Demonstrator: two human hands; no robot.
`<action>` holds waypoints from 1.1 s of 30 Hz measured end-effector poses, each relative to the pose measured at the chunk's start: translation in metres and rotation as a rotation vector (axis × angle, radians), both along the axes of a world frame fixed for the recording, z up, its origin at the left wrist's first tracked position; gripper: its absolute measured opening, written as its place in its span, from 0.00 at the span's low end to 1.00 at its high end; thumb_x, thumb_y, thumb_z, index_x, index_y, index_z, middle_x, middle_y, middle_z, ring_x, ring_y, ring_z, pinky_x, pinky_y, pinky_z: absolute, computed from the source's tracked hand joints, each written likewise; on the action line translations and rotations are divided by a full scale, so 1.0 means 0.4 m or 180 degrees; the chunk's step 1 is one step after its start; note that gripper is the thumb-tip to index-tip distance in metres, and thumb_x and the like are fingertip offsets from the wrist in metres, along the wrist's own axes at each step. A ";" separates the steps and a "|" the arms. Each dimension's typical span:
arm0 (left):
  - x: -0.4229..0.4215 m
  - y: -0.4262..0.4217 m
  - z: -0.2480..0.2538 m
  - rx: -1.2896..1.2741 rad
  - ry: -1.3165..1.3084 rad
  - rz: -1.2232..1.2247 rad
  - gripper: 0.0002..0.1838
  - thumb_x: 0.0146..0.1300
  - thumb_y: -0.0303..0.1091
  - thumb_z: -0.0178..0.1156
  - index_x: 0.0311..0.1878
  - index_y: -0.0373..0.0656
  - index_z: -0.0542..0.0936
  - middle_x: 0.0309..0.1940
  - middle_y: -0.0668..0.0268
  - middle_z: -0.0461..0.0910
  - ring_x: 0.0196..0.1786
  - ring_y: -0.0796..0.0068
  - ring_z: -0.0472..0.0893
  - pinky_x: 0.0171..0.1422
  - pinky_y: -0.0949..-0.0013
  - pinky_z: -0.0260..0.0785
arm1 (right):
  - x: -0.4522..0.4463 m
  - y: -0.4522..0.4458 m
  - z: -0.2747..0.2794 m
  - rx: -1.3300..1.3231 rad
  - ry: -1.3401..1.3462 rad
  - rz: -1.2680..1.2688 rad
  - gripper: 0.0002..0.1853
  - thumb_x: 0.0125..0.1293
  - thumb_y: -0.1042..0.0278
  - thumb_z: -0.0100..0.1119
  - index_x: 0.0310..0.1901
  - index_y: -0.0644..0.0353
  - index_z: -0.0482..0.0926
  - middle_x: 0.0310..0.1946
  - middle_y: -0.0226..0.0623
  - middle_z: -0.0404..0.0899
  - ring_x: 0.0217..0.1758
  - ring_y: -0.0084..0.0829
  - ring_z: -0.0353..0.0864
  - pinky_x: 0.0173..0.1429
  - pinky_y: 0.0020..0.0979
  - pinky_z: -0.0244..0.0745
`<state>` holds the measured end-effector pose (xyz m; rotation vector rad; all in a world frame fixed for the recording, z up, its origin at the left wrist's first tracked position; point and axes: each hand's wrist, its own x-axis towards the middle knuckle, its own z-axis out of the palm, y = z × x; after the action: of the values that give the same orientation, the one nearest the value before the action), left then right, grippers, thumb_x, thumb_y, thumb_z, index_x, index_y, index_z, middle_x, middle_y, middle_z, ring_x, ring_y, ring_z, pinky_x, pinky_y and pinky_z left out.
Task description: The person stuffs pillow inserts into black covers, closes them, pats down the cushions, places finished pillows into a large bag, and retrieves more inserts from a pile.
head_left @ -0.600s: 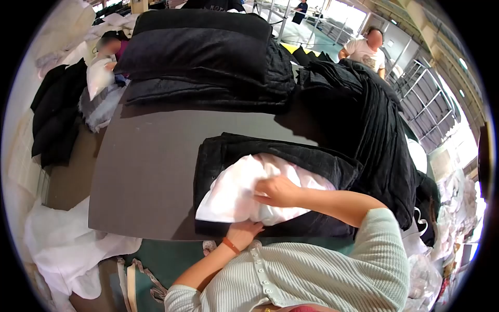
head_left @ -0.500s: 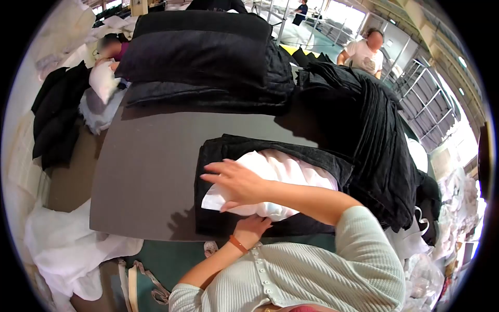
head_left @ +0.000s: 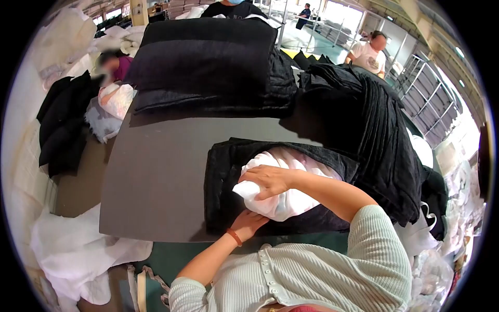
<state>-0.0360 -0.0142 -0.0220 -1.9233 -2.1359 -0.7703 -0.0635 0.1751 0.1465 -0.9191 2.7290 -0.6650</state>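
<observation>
A soft, plump white bundle (head_left: 283, 205), like a pillow or folded padding, lies on a black fabric piece (head_left: 221, 192) at the front of the grey table. From above, my right hand (head_left: 267, 181) curls over the bundle's left end, gripping a fold whose white tip sticks out between thumb and fingers. My left hand (head_left: 248, 224), with an orange band at the wrist, is at the front edge where bundle meets black fabric. Its fingers are bent in against that edge, and the fingertips are partly hidden under the bundle.
A tall black folded stack (head_left: 202, 57) stands at the table's back. Draped black pieces (head_left: 379, 135) hang over the right side. White fabric (head_left: 78, 249) lies at lower left. Co-workers are at the left (head_left: 123, 67), behind the stack (head_left: 234, 10) and at the back right (head_left: 368, 54).
My right hand has gone from spread flat on the white bundle to curled on its end. The bundle's left end is pulled in to the right and bunched up. My left hand stays close by.
</observation>
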 end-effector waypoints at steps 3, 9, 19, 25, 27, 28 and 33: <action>0.000 -0.005 0.021 -0.0129 0.0016 -0.0098 0.20 0.61 0.30 0.51 0.57 0.50 0.77 0.55 0.68 0.78 0.59 0.69 0.76 0.60 0.63 0.71 | 0.019 0.024 0.000 -0.0195 0.0320 -0.0053 0.29 0.56 0.52 0.61 0.55 0.62 0.72 0.47 0.51 0.78 0.55 0.52 0.75 0.60 0.45 0.68; -0.030 -0.010 0.034 -0.0710 -0.0972 0.0129 0.21 0.62 0.25 0.48 0.57 0.54 0.77 0.53 0.62 0.80 0.58 0.62 0.79 0.55 0.57 0.76 | 0.037 0.062 0.051 0.0432 0.0132 -0.0894 0.28 0.58 0.42 0.63 0.52 0.56 0.80 0.39 0.48 0.82 0.46 0.48 0.81 0.51 0.45 0.73; -0.210 -0.063 0.181 -0.0333 -0.0409 -0.0271 0.15 0.50 0.38 0.69 0.40 0.43 0.83 0.46 0.57 0.80 0.49 0.54 0.79 0.56 0.59 0.73 | 0.081 -0.016 0.017 0.0312 0.0793 -0.0673 0.22 0.62 0.46 0.53 0.32 0.58 0.84 0.27 0.46 0.81 0.33 0.47 0.82 0.41 0.43 0.74; -0.150 -0.042 0.255 0.0234 -0.1052 -0.0724 0.08 0.47 0.32 0.67 0.31 0.42 0.80 0.32 0.62 0.77 0.38 0.58 0.77 0.46 0.59 0.69 | 0.067 -0.040 -0.155 0.1779 0.0271 0.0726 0.09 0.52 0.61 0.65 0.34 0.54 0.82 0.23 0.44 0.79 0.31 0.48 0.82 0.38 0.45 0.74; -0.131 -0.033 0.272 0.0027 -0.0918 -0.0955 0.09 0.46 0.31 0.67 0.32 0.43 0.79 0.33 0.63 0.77 0.43 0.60 0.76 0.50 0.61 0.68 | 0.097 -0.040 -0.269 0.0109 0.0792 0.0430 0.10 0.54 0.65 0.64 0.39 0.52 0.81 0.31 0.44 0.80 0.37 0.48 0.82 0.41 0.43 0.75; -0.126 -0.026 0.256 0.0121 -0.1000 -0.1031 0.10 0.46 0.31 0.68 0.33 0.43 0.79 0.34 0.62 0.77 0.44 0.59 0.76 0.51 0.61 0.68 | 0.110 -0.044 -0.301 -0.0338 0.0969 0.0486 0.11 0.56 0.64 0.62 0.41 0.51 0.80 0.35 0.45 0.81 0.40 0.48 0.81 0.43 0.43 0.75; -0.157 -0.025 0.210 0.0125 -0.1939 -0.0913 0.14 0.49 0.36 0.72 0.33 0.41 0.78 0.35 0.60 0.76 0.43 0.58 0.76 0.50 0.61 0.68 | 0.071 -0.049 -0.362 -0.1560 -0.0142 -0.0270 0.10 0.59 0.67 0.58 0.43 0.53 0.80 0.45 0.50 0.79 0.48 0.49 0.79 0.50 0.42 0.74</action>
<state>-0.0988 -0.0242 0.0620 -2.2087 -2.1186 -1.6181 -0.0351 0.1555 0.0015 -0.8625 2.6194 -1.3936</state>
